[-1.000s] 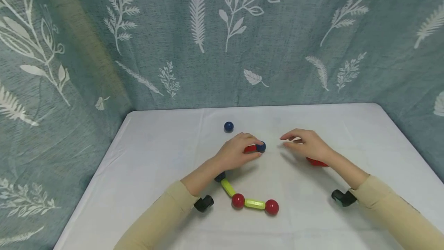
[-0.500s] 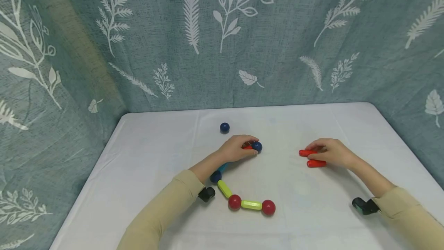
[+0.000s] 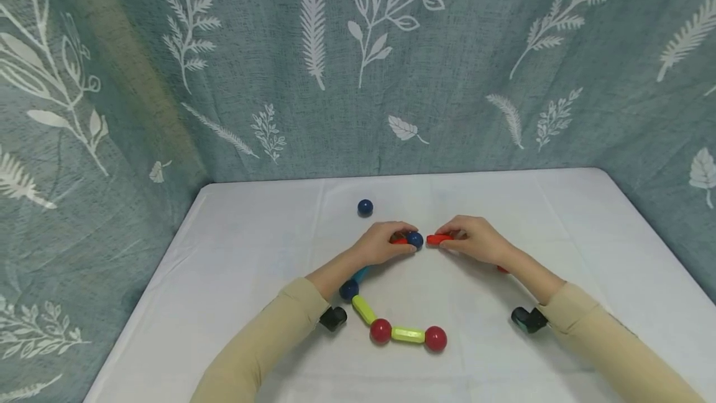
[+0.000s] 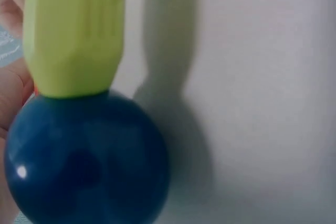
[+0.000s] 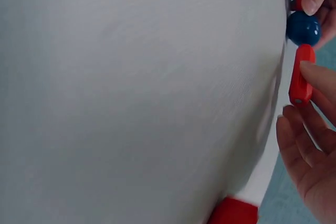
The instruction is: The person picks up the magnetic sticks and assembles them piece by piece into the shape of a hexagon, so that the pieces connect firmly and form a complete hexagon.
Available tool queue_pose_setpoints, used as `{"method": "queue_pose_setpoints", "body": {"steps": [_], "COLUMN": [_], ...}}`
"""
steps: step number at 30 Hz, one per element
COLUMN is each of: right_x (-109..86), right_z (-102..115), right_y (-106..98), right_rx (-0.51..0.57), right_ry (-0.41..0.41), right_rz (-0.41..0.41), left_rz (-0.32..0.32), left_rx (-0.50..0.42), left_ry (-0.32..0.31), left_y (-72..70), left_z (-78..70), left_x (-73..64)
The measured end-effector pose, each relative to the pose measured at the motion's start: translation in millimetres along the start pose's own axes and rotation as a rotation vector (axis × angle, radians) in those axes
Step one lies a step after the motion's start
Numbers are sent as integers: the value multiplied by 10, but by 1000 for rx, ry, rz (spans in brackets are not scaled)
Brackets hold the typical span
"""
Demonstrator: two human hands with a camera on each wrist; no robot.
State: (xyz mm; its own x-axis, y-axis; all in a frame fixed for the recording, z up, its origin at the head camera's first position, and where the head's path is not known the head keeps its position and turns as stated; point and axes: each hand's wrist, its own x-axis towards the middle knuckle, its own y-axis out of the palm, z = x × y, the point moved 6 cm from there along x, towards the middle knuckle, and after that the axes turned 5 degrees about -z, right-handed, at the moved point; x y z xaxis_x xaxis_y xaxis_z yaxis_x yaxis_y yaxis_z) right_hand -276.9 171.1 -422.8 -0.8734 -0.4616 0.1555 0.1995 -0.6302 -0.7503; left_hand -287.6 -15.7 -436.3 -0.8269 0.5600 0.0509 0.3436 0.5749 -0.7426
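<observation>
My left hand [image 3: 381, 245] pinches a red magnetic rod [image 3: 399, 241] that has a dark blue ball [image 3: 414, 240] at its tip. Facing it, my right hand [image 3: 474, 239] holds another red rod [image 3: 436, 239] between thumb and fingers, its end pointing at that ball. In the right wrist view this red rod [image 5: 301, 74] lies right at the blue ball [image 5: 304, 28]. A chain curves below my left hand: a light blue rod [image 3: 361, 274], a blue ball [image 3: 349, 290], lime rods [image 3: 408, 334] and two red balls [image 3: 436, 339]. The left wrist view is filled by the blue ball [image 4: 89, 161] and a lime rod [image 4: 76, 30].
A single blue ball [image 3: 365, 207] sits further back on the white table [image 3: 268, 229]. Beneath my right forearm a red rod [image 3: 503, 268] is partly hidden. A patterned teal curtain [image 3: 335, 129] hangs behind the table.
My right hand reached right to two red rods, took one and brought it left towards the blue ball. My left hand kept its grip in nearly the same spot.
</observation>
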Motion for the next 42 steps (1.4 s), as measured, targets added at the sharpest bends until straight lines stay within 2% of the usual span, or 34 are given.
{"method": "queue_pose_setpoints", "body": {"steps": [5, 10, 19, 23, 28, 31, 35, 39, 42], "right_x": [77, 105, 170, 205, 237, 265, 326, 439, 605], "right_z": [64, 89, 162, 222, 261, 277, 314, 351, 378], "right_y": [74, 114, 175, 209, 253, 269, 310, 318, 310], "right_rx": [26, 29, 43, 57, 56, 53, 66, 59, 39], "right_ry": [-28, -20, -51, -55, -57, -66, -81, -46, -14], "right_rz": [10, 23, -7, -13, -7, -3, 14, 37, 25], "left_rz": [-15, -65, -168, -204, -189, -159, -129, -126, -140], "left_rx": [-29, -29, -29, -31, 16, 48, 23, -31, -62], "left_ry": [-13, -22, -118, -137, -127, -74, -17, -40, -62], "left_y": [-19, -36, -63, -97, -133, -163, -179, -158, -157], "left_z": [-4, 14, 33, 54, 71, 59, 65, 116, 147], "left_x": [-66, -133, -317, -375, -388, -340, -285, -265, -273]}}
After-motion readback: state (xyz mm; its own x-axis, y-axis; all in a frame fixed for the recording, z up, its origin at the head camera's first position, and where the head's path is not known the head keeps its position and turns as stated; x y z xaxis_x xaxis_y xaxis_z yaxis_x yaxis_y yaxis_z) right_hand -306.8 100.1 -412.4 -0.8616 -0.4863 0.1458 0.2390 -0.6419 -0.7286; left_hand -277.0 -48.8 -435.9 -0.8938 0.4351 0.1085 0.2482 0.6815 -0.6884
